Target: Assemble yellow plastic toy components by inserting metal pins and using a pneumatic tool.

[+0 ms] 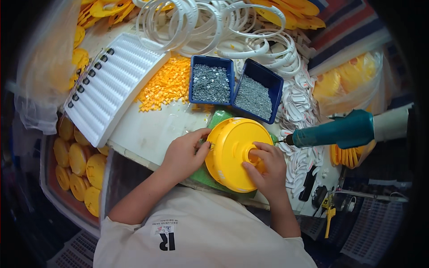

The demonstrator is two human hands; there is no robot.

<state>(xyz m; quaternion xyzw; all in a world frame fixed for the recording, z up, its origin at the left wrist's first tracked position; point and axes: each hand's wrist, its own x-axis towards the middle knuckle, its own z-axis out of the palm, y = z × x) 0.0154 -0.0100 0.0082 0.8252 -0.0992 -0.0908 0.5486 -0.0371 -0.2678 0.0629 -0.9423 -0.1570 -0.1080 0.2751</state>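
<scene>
A round yellow plastic housing (232, 138) with a raised ring-shaped hub sits tilted on a green mat (199, 177) at the table's front edge. My left hand (187, 149) is at its left rim, thumb and forefinger closed there. A small dark bit shows by those fingertips, too small to name. My right hand (269, 169) grips the hub from the right, its thumb and fingers around it. Just right of the housing, a teal electric screwdriver (339, 129) points its bit left, with neither hand on it.
Two blue bins (233, 105) of small metal parts stand behind the housing. Beside them lie orange plastic pieces (165, 82) and a white ribbed tray (116, 80). White rings (214, 27) fill the back; white parts (297, 107) lie right. Yellow discs (77, 158) fill a crate at left.
</scene>
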